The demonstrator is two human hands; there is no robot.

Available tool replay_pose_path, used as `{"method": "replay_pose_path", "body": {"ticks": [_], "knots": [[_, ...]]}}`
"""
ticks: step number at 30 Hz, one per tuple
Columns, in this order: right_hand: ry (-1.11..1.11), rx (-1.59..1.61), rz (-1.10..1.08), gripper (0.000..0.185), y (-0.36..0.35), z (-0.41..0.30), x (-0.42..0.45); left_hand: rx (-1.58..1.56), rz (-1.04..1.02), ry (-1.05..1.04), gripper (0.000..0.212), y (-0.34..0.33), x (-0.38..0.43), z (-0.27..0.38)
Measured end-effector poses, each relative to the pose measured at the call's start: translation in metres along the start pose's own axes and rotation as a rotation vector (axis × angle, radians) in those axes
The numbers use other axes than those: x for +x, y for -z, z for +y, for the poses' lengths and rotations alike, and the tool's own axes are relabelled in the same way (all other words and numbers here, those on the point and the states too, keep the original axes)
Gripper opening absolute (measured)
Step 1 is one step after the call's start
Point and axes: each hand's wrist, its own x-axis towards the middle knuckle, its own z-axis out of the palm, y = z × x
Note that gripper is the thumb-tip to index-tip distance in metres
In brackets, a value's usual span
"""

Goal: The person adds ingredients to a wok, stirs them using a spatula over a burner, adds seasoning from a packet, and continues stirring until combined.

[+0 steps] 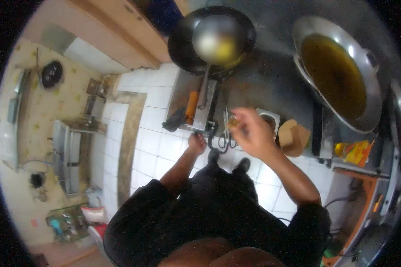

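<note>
My left hand (pixel 197 144) is curled at a small dark knob (pixel 196 132) on the stove's front edge, and its fingers look closed on it. In front of me, my right hand (pixel 255 133) is raised over the counter edge, its fingertips pinching a small yellowish-brown morsel (pixel 234 122) that is too blurred to name. Just left of those fingers is a pair of scissors (pixel 226 128) with dark handles. Beyond the hands stands a black wok (pixel 180 43), its contents partly hidden by a blurred patch. A metal utensil with an orange handle (pixel 191 103) leans out of it.
A wide metal wok (pixel 371 96) of brownish oil (pixel 334 76) stands at the right. Near my right hand are a metal container (pixel 276 117) and brown paper (pixel 292 137). A yellow-red packet (pixel 354 152) lies farther right. A dark cloth (pixel 174 120) hangs at the stove's corner.
</note>
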Motion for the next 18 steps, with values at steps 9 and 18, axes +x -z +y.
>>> {"method": "replay_pose_path", "body": {"ticks": [9, 18], "knots": [[0.186, -0.727, -0.398, 0.033, -0.080, -0.017, 0.115, 0.700, 0.054, -0.023, 0.065, 0.023, -0.056, 0.049], [-1.051, 0.390, -0.141, 0.037, -0.053, -0.009, 0.160, 0.251, -0.727, 0.251, 0.057, -0.095, -0.110, 0.109]]}}
